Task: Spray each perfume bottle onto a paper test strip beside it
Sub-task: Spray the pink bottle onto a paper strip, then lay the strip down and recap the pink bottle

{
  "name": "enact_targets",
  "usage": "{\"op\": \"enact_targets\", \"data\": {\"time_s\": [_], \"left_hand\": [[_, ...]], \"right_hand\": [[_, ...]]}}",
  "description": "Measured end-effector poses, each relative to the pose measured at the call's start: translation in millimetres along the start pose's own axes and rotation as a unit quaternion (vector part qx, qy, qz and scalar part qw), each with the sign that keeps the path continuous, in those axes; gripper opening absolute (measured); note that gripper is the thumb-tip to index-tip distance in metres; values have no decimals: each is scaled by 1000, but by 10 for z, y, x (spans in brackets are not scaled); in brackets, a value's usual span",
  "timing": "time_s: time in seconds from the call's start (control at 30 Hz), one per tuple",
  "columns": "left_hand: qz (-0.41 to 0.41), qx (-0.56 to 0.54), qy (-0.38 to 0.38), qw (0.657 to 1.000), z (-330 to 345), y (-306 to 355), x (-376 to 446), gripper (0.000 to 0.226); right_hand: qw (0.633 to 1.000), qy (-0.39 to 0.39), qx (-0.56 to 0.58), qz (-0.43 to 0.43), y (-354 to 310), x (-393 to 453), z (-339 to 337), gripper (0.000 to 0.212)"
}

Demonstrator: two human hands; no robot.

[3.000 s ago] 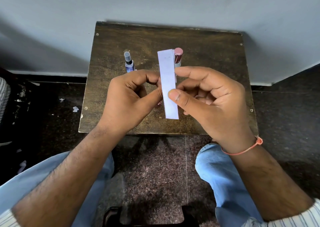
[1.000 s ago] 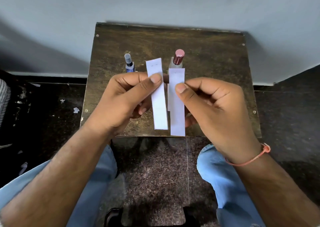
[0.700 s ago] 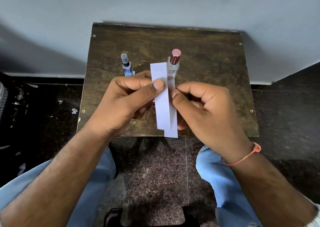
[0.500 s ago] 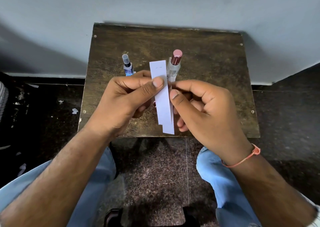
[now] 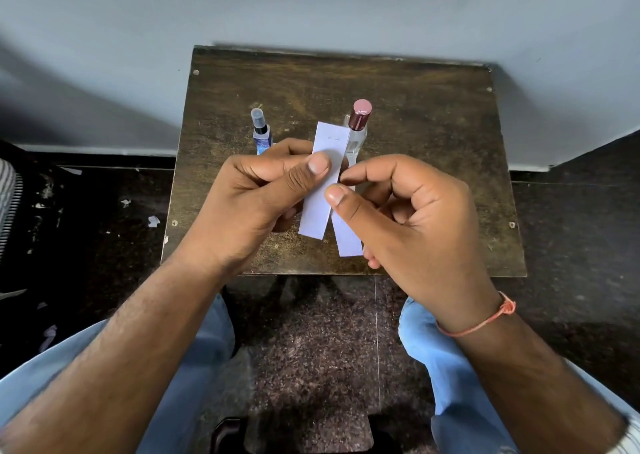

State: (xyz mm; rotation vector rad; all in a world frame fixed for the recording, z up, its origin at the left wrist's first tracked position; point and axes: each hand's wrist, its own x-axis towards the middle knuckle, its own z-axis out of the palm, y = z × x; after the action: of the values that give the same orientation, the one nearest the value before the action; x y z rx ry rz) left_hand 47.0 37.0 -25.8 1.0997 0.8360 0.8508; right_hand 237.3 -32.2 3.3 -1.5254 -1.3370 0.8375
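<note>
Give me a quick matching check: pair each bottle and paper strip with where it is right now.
Things:
1. blue bottle
2. pink-capped bottle
3. front paper strip
4. rear paper strip

Places:
A. standing on the wooden table, right of the other bottle
B. pinched in the left hand
C. standing on the table, left of the other bottle
D. under the right hand thumb, partly behind the other strip

Pairs: 1-C, 2-A, 3-B, 4-D

Matt white paper strips, worn wooden table, glossy pink cap
</note>
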Motion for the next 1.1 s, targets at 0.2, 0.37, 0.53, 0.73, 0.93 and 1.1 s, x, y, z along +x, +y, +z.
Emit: {"op": "enact_targets", "data": {"time_s": [0.2, 0.37, 0.53, 0.73, 0.93, 1.1], "left_hand": [[36, 19, -8, 999, 51, -5, -1, 21], [68, 42, -6, 997, 39, -10, 22, 17], [29, 37, -8, 999, 106, -24, 24, 34], [-3, 44, -8, 999, 172, -1, 33, 41], [-23, 57, -22, 998, 185, -22, 41, 61], [-33, 53, -24, 998, 186, -14, 39, 68]], "right_hand": [[999, -21, 45, 11, -11, -26, 46, 8], [995, 0, 78, -57, -64, 27, -217, 12], [996, 61, 70, 8, 223, 187, -796, 12], [985, 20, -62, 162, 752, 280, -1355, 17], [953, -26, -178, 244, 854, 313, -1509, 17], [940, 11, -220, 259, 835, 347, -1543, 17]]}}
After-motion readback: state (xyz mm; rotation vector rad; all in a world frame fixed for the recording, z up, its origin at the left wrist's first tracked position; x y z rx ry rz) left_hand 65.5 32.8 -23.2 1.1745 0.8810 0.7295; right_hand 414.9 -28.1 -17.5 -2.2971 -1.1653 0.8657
